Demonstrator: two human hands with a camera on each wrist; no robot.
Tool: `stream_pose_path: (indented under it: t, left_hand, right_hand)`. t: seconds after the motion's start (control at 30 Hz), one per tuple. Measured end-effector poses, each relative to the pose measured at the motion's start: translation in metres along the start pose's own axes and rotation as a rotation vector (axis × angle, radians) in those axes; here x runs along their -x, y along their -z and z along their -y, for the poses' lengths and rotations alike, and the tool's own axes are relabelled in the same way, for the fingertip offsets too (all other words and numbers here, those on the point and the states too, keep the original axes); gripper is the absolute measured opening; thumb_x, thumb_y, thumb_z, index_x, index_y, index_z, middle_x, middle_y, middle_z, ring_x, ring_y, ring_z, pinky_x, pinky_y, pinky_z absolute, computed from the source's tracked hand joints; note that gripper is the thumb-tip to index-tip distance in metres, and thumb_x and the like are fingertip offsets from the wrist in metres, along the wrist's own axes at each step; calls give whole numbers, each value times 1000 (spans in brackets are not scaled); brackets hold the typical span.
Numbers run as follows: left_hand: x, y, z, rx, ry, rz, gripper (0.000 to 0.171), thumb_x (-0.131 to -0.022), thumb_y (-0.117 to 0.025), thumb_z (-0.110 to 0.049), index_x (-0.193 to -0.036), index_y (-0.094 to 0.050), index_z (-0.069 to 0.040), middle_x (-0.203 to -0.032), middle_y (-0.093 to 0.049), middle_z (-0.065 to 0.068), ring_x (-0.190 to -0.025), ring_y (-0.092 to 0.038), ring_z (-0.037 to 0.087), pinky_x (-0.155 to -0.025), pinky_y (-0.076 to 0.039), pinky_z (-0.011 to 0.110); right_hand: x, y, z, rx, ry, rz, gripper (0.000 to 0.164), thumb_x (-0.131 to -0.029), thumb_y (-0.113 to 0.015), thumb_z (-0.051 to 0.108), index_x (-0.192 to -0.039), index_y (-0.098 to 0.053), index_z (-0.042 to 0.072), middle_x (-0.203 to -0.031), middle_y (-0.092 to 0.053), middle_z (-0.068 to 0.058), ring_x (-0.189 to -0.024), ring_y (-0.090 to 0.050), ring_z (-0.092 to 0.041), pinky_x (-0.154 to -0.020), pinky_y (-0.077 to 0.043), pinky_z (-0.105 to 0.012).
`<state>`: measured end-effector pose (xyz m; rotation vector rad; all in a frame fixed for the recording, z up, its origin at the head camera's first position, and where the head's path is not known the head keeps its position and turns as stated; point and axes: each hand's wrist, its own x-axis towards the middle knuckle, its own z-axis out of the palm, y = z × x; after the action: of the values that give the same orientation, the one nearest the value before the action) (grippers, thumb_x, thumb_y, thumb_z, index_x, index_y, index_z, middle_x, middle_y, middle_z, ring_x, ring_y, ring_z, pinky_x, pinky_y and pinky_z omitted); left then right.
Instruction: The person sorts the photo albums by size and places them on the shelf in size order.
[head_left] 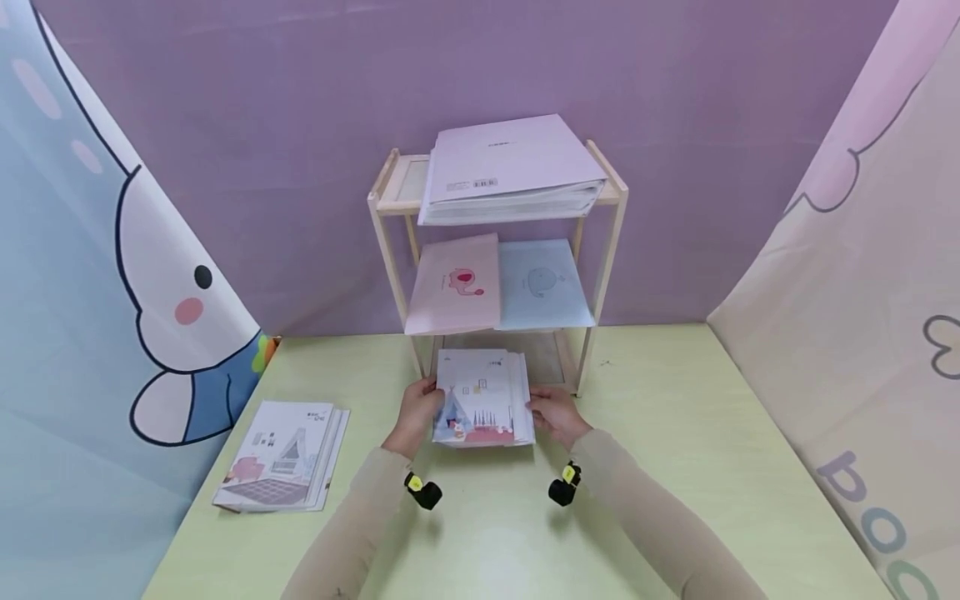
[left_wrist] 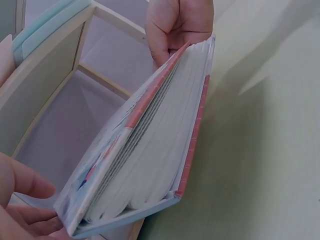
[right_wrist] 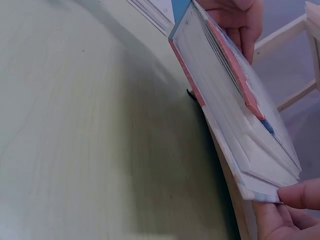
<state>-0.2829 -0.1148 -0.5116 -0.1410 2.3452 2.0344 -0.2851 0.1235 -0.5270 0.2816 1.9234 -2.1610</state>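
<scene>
A thick hardcover book (head_left: 480,400) with a tent picture on its white cover is held between both hands in front of the shelf's lowest level. My left hand (head_left: 417,414) grips its left side, and my right hand (head_left: 558,414) pinches the right edge. In the left wrist view, the page block (left_wrist: 165,130) shows between the covers, and the book tilts over its own shadow. The right wrist view has the thumb and fingers (right_wrist: 300,195) at a cover corner. Low on the left of the table lies a similar book (head_left: 281,454), which neither hand touches.
A small wooden shelf (head_left: 611,242) stands against the purple backdrop. Large white books (head_left: 517,162) lie on its top. A pink book (head_left: 453,287) and a blue book (head_left: 543,283) rest on the middle level. Printed curtains (head_left: 847,350) flank the pale green table (head_left: 675,433).
</scene>
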Motion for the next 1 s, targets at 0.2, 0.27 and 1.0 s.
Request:
stream_pose_path:
  t: [0.2, 0.27, 1.0]
  left_hand:
    - [-7, 1, -6, -37, -26, 4, 51, -84, -46, 2, -132, -41, 15, -128, -51, 30, -118, -49, 37, -102, -38, 46]
    - [-9, 1, -7, -56, -35, 4, 50, -81, -47, 6, -130, -44, 15, -122, -55, 29, -111, -52, 35, -98, -42, 44]
    - [-32, -3, -19, -186, -96, -41, 46, -74, -49, 10, -119, -56, 12, -111, -61, 25, -92, -57, 27, -77, -49, 33]
  right_hand:
    - [-4, -1, 3, 6, 29, 32, 38, -89, -45, -13, -127, -43, -20, -120, -53, -35, -103, -61, -35, -93, -47, -45]
    - [-5, -1, 4, 26, 24, 33, 38, -89, -46, -13, -127, -43, -19, -121, -52, -35, -106, -60, -36, -95, -45, -47]
    - [-25, -1, 22, 94, 64, 22, 38, -88, -47, -13, -125, -45, -19, -125, -49, -35, -115, -52, -43, -99, -42, -48]
